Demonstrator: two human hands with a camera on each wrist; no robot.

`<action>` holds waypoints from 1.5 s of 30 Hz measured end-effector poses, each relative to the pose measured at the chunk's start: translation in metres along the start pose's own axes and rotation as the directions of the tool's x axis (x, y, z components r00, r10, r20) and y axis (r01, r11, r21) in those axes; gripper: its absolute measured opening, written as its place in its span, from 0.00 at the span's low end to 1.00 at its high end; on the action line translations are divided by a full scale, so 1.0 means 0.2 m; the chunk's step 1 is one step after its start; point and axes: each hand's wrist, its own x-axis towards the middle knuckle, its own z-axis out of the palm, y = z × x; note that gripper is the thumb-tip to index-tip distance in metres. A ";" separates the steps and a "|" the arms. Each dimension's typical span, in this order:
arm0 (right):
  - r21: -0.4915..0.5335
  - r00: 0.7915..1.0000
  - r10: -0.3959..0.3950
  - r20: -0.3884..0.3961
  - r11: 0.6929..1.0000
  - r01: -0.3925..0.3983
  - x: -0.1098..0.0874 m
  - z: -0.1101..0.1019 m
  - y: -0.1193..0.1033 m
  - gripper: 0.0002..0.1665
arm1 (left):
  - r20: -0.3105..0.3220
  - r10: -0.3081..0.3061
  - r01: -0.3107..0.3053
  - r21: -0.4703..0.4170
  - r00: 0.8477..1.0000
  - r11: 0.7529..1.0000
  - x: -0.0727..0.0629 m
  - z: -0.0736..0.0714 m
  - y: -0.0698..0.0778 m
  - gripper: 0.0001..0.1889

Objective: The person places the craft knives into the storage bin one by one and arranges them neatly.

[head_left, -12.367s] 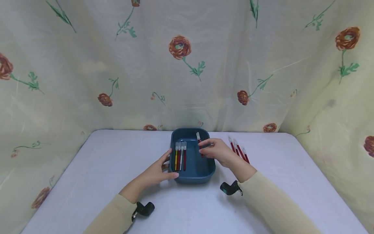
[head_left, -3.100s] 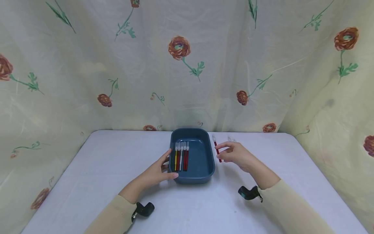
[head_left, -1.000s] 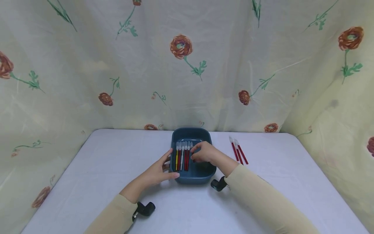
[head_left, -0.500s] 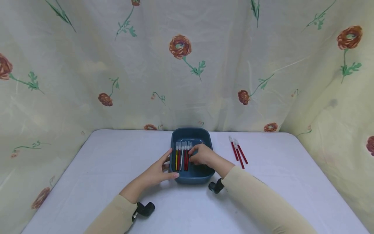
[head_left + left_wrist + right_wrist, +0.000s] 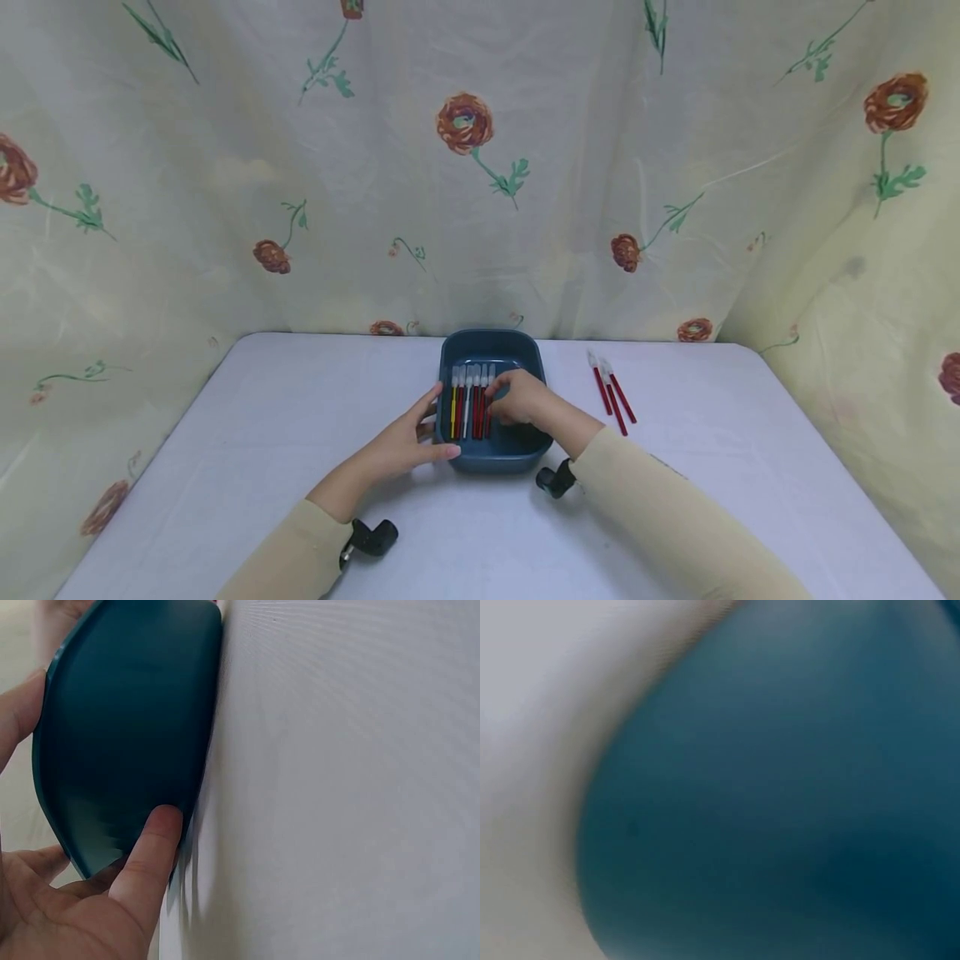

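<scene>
A blue plastic bin [image 5: 487, 460] stands at mid-table. My left hand [image 5: 399, 440] holds its left side, thumb at the near corner and fingers along the wall; in the left wrist view the thumb [image 5: 154, 844] lies against the bin's outer wall [image 5: 127, 712]. Inside, slim pen-like sticks with clear caps lie side by side: a yellow one [image 5: 453, 417], a white one [image 5: 467, 417] and several red ones [image 5: 477, 421]. My right hand [image 5: 517, 398] reaches in and pinches the rightmost red stick [image 5: 488, 425]. The right wrist view shows only the bin's blurred wall [image 5: 780, 750].
To the right of the bin, three red capped sticks [image 5: 611, 400] lie on the white table [image 5: 300, 400]. Behind and beside the table hangs a flower-patterned curtain [image 5: 540, 242].
My right hand has carried a red stick leftward from the table into the bin, at the row's right end. The row has grown since the oldest frame. The left hand stays on the bin.
</scene>
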 end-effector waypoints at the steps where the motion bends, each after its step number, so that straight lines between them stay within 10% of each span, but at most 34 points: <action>1: 0.001 1.000 -0.008 0.000 1.000 0.008 0.00 -0.01 0.00 0.12 | 0.000 -0.003 0.003 -0.001 1.000 1.000 0.00 0.00 0.00 0.55; 22: 0.099 0.993 -0.117 -0.016 0.988 0.118 -0.15 -0.30 0.05 0.16 | -0.019 -0.007 0.007 0.010 1.000 1.000 -0.01 0.01 0.01 0.56; 45: 0.028 0.993 -0.083 -0.088 0.996 0.086 -0.29 -0.60 0.37 0.17 | -0.011 0.001 -0.001 -0.008 1.000 1.000 -0.01 0.01 0.01 0.56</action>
